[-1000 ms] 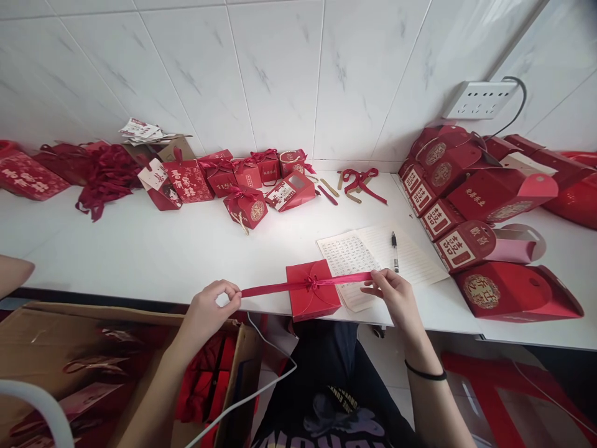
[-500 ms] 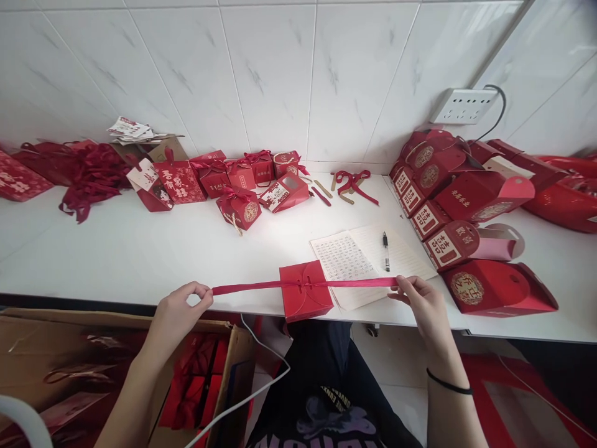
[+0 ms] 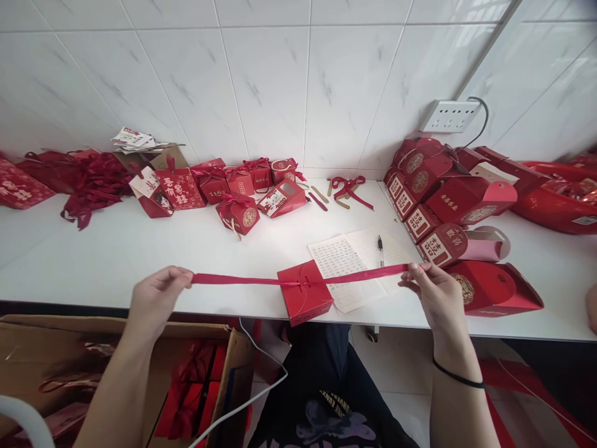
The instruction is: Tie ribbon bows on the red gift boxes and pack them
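A red gift box (image 3: 305,302) sits at the table's front edge, overlapping the corner of an open notebook (image 3: 347,261). Across its top runs a dark pink ribbon (image 3: 237,279), threaded through slots and crossing at the middle. My left hand (image 3: 161,295) pinches the ribbon's left end, well out to the left of the box. On the other side, my right hand (image 3: 433,292) pinches the right end between thumb and fingers, slightly higher. Both lengths are pulled out nearly straight. A black pen (image 3: 380,251) lies on the notebook.
Several finished red boxes (image 3: 237,213) and a heap of loose ribbon (image 3: 96,180) stand along the wall. Stacked red boxes (image 3: 466,193) fill the right side, below a power strip (image 3: 450,116). A cardboard carton (image 3: 224,367) is below the table at left. Part of another person's hand (image 3: 591,306) shows at the right edge.
My hands have moved farther apart, drawing the ribbon out longer on both sides. The box has turned slightly. The view has tilted up a little.
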Motion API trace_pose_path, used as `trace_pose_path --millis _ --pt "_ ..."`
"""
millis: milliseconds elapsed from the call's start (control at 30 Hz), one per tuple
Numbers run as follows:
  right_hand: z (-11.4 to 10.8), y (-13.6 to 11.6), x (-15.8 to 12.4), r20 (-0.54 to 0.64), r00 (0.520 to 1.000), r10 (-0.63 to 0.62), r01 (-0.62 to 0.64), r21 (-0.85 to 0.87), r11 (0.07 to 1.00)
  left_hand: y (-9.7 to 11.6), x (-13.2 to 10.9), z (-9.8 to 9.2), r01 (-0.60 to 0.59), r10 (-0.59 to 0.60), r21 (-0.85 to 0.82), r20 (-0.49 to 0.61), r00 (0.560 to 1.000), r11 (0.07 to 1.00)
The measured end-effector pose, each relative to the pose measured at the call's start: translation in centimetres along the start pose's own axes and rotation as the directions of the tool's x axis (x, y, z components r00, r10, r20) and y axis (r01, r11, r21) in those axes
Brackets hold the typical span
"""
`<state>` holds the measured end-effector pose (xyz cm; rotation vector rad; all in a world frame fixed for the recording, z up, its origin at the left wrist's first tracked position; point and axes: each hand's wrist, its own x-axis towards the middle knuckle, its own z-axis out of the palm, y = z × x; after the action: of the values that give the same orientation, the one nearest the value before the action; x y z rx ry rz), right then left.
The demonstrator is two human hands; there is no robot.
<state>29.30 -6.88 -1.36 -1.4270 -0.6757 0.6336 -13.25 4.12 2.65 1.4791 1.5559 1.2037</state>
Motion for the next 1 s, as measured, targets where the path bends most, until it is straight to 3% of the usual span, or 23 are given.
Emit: trace_pose_path --millis 67,133,233,367,533,667,733,800,867,900,967,1000 --pt "1.6 -2.2 0.6 0.048 0.990 -0.133 0.133 0.006 0.991 3.0 1.1 0.7 -0.024 0.029 -0.305 0.013 0.999 0.952" --pt "3.9 -4.9 0.9 0.150 0.951 -0.270 0.267 0.041 0.963 6.2 1.9 2.3 -0.040 0.123 -0.514 0.129 0.984 0.857" --pt "8.1 -8.7 0.6 0.336 0.851 -0.405 0.366 0.175 0.914 10.5 2.4 5.5 -0.021 0.269 -0.632 0.300 0.915 0.775" --pt "12.6 -12.0 -0.3 0.527 0.744 -0.411 0.343 0.227 0.912 13.5 1.9 9.1 0.027 0.379 -0.659 0.465 0.800 0.752" --pt "15.4 -13.3 -0.8 0.581 0.681 -0.445 0.346 0.281 0.895 14.5 1.1 11.0 0.013 0.443 -0.659 0.519 0.731 0.752" --pt "15.3 -13.9 -1.1 0.597 0.644 -0.478 0.430 0.235 0.872 14.8 0.8 10.9 -0.047 0.478 -0.642 0.517 0.710 0.765" --pt "14.1 -14.1 -1.3 0.641 0.596 -0.483 0.433 0.250 0.866 14.5 1.1 10.3 -0.062 0.450 -0.619 0.495 0.744 0.783" --pt "12.7 -14.1 -1.3 0.715 0.503 -0.486 0.374 0.327 0.868 14.0 1.7 9.5 -0.066 0.395 -0.601 0.436 0.809 0.797" --pt "11.6 -13.4 -0.9 0.776 0.418 -0.472 0.316 0.363 0.876 13.2 2.3 8.6 -0.121 0.369 -0.586 0.325 0.871 0.801" --pt "11.3 -12.8 -0.6 0.800 0.404 -0.444 0.324 0.328 0.887 12.7 2.4 8.2 -0.182 0.381 -0.555 0.266 0.886 0.811" --pt "11.5 -10.9 -0.2 0.844 0.415 -0.339 0.433 0.144 0.890 11.5 2.1 7.8 -0.317 0.437 -0.398 0.259 0.861 0.861" --pt "11.8 -9.7 0.0 0.865 0.419 -0.277 0.510 0.028 0.860 10.8 1.6 7.9 -0.378 0.459 -0.282 0.328 0.826 0.882"
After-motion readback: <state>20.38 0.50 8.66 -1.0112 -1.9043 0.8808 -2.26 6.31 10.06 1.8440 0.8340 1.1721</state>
